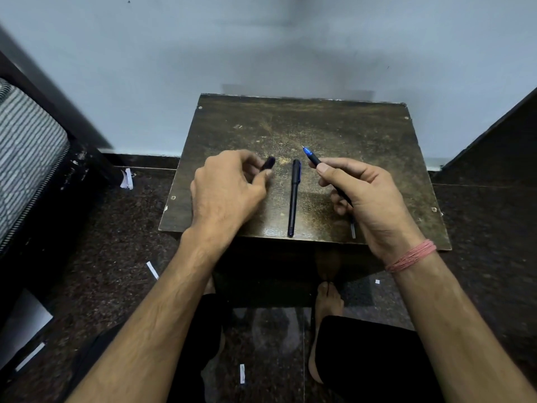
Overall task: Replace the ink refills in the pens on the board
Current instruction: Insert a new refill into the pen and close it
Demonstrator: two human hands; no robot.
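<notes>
Plainly, two grips are at work above the board (pixel 334 123), a worn dark tabletop set against a pale wall. The right hand (pixel 369 199) is pressed around an uncapped pen (pixel 316 162), thumb and fingers pinching its black barrel so that the blue section and fine tip are pointed up and away; the lower end is hidden behind the palm. It is probably held raised like this so the front section can be unscrewed or the refill drawn out. The left hand (pixel 229 189) is curled, its thumb and fingertips closed on a short dark piece (pixel 268 163), most likely the cap of that pen, kept low over the wood, perhaps to be set aside there. Between the hands a second pen (pixel 294 196), still capped, is laid flat and lengthwise on the board, apart from both hands, seemingly waiting its turn. No loose refill can be picked out with certainty. Scraps of white paper (pixel 127 178) are scattered on the dark floor around.
</notes>
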